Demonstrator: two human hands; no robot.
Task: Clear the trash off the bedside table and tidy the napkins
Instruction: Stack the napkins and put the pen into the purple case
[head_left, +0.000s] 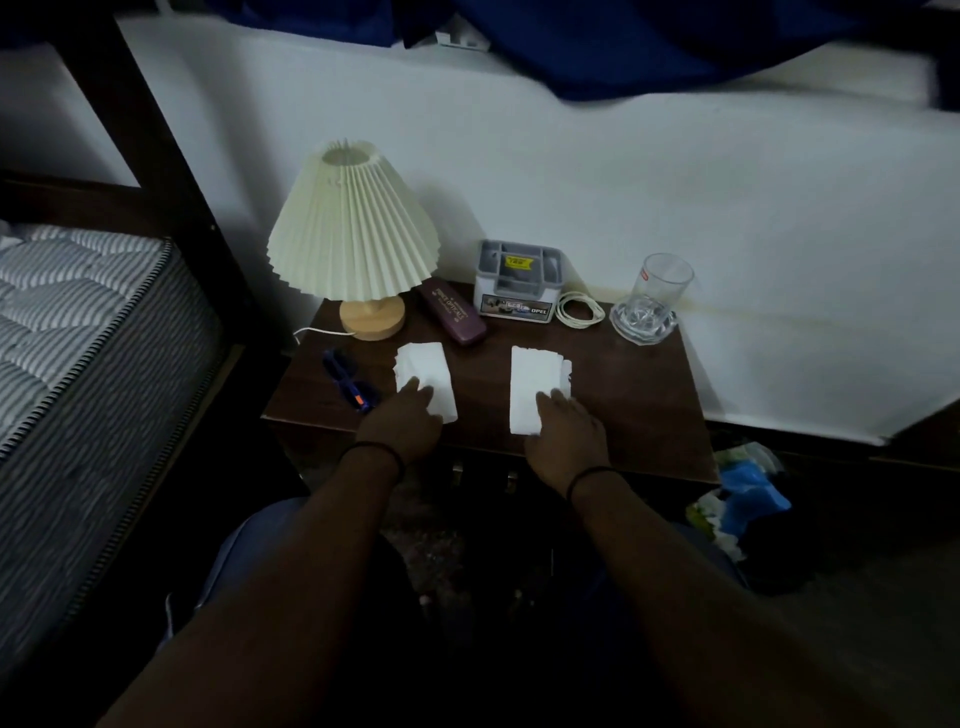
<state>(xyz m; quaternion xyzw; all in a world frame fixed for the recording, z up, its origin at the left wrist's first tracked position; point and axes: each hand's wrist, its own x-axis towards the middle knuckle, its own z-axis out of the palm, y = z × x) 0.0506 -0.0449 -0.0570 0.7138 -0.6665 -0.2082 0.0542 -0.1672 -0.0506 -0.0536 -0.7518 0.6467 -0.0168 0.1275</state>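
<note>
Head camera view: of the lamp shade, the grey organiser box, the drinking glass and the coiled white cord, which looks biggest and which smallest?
Largest to smallest as they look:
1. Lamp shade, by far
2. Grey organiser box
3. Drinking glass
4. Coiled white cord
The box and the glass are close; all stand along the table's back edge, so nearness hardly skews this.

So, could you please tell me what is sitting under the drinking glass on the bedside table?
The drinking glass stands on a clear glass coaster, on the bedside table. The wood beneath the coaster is covered.

Two white napkin stacks lie flat (side by side) on the bedside table.
</note>
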